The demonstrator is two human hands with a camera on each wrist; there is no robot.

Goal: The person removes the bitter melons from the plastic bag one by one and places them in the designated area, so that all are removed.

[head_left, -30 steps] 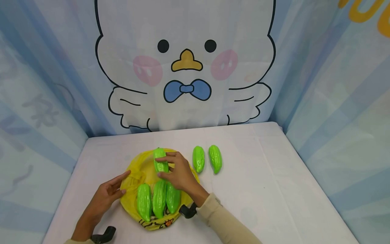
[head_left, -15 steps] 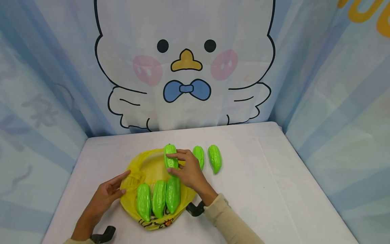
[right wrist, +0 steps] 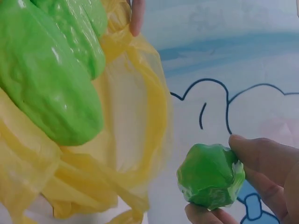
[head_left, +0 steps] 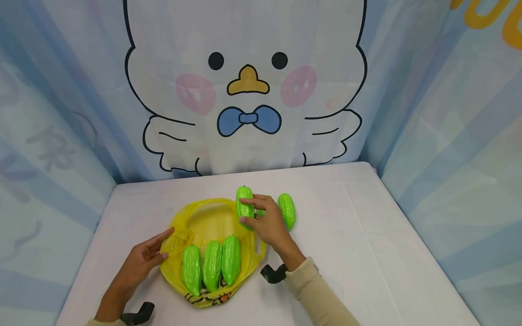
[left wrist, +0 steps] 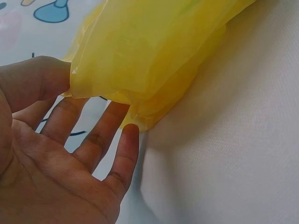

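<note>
A yellow plastic bag lies on the table with its mouth spread, and three green bitter melons rest side by side on it. My left hand pinches the bag's left edge; in the left wrist view the thumb lies over the yellow film and fingers sit behind it. My right hand holds another bitter melon upright between thumb and fingers, over the bag's right rim. The right wrist view shows this melon end-on, apart from the bag.
Two more bitter melons stand right of the bag; one shows beside my right hand, the other is mostly hidden behind it. White cloth covers the table. A printed curtain closes the back and sides.
My right hand has carried its bitter melon rightward and slightly away from me, from over the bag's middle to its right rim. The left hand has kept its place on the bag.
</note>
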